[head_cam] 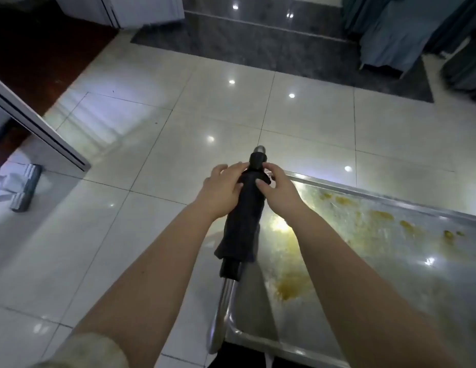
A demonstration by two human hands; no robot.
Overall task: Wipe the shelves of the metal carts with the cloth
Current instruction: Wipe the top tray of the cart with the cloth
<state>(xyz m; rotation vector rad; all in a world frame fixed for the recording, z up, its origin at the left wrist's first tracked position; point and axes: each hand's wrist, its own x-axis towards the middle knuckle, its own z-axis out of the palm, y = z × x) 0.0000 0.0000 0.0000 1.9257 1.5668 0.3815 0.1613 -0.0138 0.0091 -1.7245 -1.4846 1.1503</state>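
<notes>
A dark cloth (pixel 243 224) hangs draped over the metal cart's handle bar (pixel 226 290), which has black grips at both ends. My left hand (pixel 222 191) holds the cloth's upper left side, fingers curled round it. My right hand (pixel 278 188) grips the cloth's upper right edge near the far black grip (pixel 257 160). To the right lies the cart's top shelf (pixel 385 261), a steel tray smeared with yellow-brown stains (pixel 291 285).
Glossy white floor tiles (pixel 151 155) spread to the left and ahead. A grey and white mop head (pixel 25 188) lies at the left. A white panel edge (pixel 37 126) juts in at the left. Blue-grey curtains (pixel 407 30) hang at the far right.
</notes>
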